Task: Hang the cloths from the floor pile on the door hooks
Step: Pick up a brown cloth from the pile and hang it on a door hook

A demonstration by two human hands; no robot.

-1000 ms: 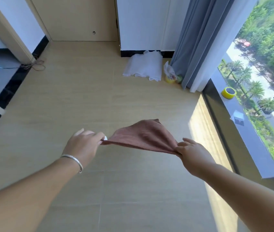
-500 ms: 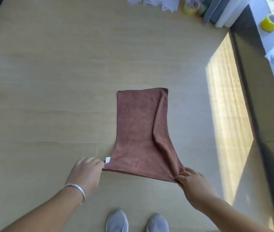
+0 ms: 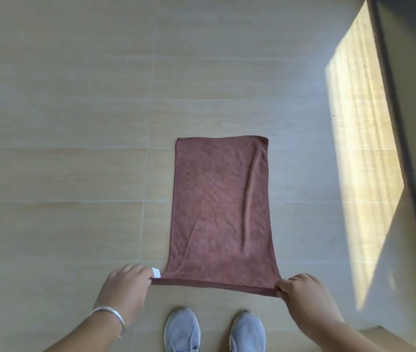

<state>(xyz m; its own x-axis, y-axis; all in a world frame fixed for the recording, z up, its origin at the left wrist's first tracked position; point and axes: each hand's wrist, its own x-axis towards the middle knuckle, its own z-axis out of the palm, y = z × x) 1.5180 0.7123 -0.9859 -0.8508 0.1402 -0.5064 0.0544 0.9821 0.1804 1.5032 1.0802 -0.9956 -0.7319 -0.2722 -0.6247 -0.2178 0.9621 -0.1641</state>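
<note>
Left hand (image 3: 125, 284) and right hand (image 3: 301, 290) each pinch 1 near corner of the brown cloth (image 3: 221, 204), which hangs taut between them above the floor (image 3: 62, 123), just ahead of the shoes (image 3: 214, 329). Risk: only fingertip grips, so 1 corner may slip and the cloth drop before reaching a hook; no hooks in view.

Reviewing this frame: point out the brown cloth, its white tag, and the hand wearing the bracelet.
brown cloth (image 3: 221, 212): head view, middle of the hanging fabric.
white tag (image 3: 156, 272): head view, label at the cloth's near-left corner.
left hand (image 3: 125, 288): head view, back of the hand.
</note>
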